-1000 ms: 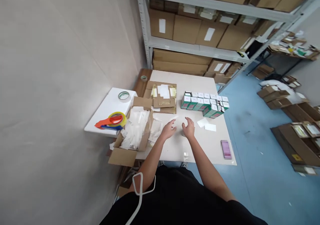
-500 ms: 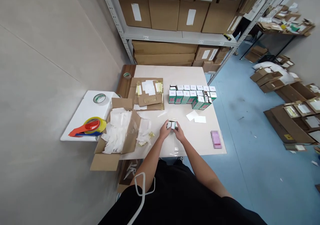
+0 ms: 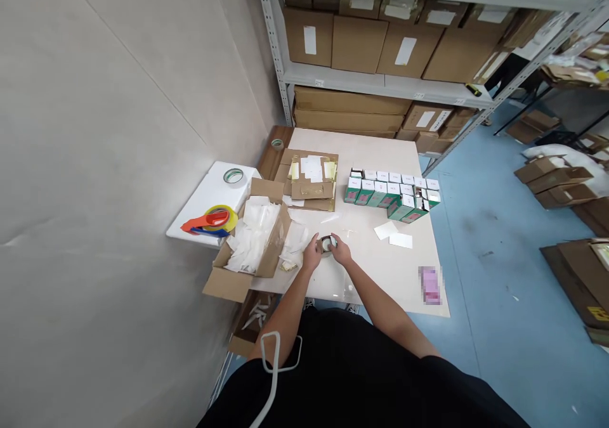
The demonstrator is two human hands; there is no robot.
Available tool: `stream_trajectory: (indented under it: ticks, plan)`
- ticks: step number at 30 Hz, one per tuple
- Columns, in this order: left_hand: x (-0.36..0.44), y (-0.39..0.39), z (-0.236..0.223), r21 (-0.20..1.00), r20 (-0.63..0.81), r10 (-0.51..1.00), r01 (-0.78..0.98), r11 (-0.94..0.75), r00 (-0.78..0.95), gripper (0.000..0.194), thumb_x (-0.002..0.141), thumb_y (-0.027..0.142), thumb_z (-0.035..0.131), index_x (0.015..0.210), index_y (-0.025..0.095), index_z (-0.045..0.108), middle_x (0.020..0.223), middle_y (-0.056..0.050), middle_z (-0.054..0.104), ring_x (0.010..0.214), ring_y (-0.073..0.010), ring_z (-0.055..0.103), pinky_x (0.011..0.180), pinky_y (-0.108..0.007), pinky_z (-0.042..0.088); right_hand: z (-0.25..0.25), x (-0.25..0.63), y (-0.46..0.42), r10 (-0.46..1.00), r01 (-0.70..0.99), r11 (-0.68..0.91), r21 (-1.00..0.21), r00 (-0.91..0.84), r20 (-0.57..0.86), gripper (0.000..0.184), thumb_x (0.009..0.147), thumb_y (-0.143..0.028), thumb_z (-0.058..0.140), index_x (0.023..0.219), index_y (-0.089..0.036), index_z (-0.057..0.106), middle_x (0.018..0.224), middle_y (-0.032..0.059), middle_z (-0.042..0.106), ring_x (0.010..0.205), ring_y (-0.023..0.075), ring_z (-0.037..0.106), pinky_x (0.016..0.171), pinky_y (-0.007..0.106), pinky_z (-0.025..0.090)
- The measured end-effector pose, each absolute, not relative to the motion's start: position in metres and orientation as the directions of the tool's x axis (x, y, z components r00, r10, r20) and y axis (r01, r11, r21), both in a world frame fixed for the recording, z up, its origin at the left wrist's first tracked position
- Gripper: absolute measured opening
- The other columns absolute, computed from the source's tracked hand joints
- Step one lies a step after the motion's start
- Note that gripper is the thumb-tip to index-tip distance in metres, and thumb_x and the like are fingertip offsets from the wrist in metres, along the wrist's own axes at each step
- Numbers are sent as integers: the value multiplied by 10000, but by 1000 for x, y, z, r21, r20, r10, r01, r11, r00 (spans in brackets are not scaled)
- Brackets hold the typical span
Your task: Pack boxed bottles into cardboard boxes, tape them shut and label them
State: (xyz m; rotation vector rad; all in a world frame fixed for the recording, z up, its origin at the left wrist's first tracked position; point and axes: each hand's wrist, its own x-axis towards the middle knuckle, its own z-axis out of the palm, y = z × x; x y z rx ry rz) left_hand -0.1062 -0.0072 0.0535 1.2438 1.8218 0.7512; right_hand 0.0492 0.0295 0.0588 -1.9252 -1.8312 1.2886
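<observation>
Both my hands meet over the near middle of the pale table (image 3: pixel 371 282). My left hand (image 3: pixel 312 254) and my right hand (image 3: pixel 340 250) are closed round a small round object with a pale top (image 3: pixel 327 244), held just above the tabletop. It is too small to name surely. Behind my hands stand rows of small green-and-white boxes (image 3: pixel 392 193). Two white cards (image 3: pixel 392 234) lie to the right of my hands.
An open carton of clear bags (image 3: pixel 254 238) sits at the table's left edge, a flattened carton with papers (image 3: pixel 311 181) behind it. A white side shelf (image 3: pixel 204 203) holds a tape dispenser (image 3: pixel 212 220) and tape roll (image 3: pixel 233 176). A blurred pink item (image 3: pixel 431 284) lies near right. Shelving with cartons (image 3: pixel 380 47) stands beyond.
My hands went from open and apart above the table to closed together on a small object. The head camera swung, shifting the whole scene.
</observation>
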Motion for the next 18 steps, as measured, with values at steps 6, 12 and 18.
stream_trajectory:
  ticks: [6,12,18]
  plan:
    - [-130,-13,42,866,-224,974,460,197,5,899,674,1,682,1530,206,500,1608,-126,446,1495,-302,419,1234,-429,368,55,36,23,906,728,-252,-637,-54,-420,521,1060,-403,378,1540,-214,452,1117,95,765,1060,253,709,958,341,498]
    - [-136,-8,45,862,-193,979,486,142,57,835,673,1,730,1458,215,546,1498,-123,561,1396,-296,531,1191,-448,415,59,36,10,966,713,-142,-687,-50,-252,428,1049,-267,354,1434,-254,541,1220,57,718,1125,198,668,974,293,480]
    - [-120,1,44,878,-192,969,468,99,155,755,674,32,805,1377,217,600,1422,-114,626,1329,-295,591,1154,-432,449,73,38,9,918,837,-254,-485,51,-393,424,906,-357,679,1321,-276,647,1230,72,667,1069,221,682,917,301,494]
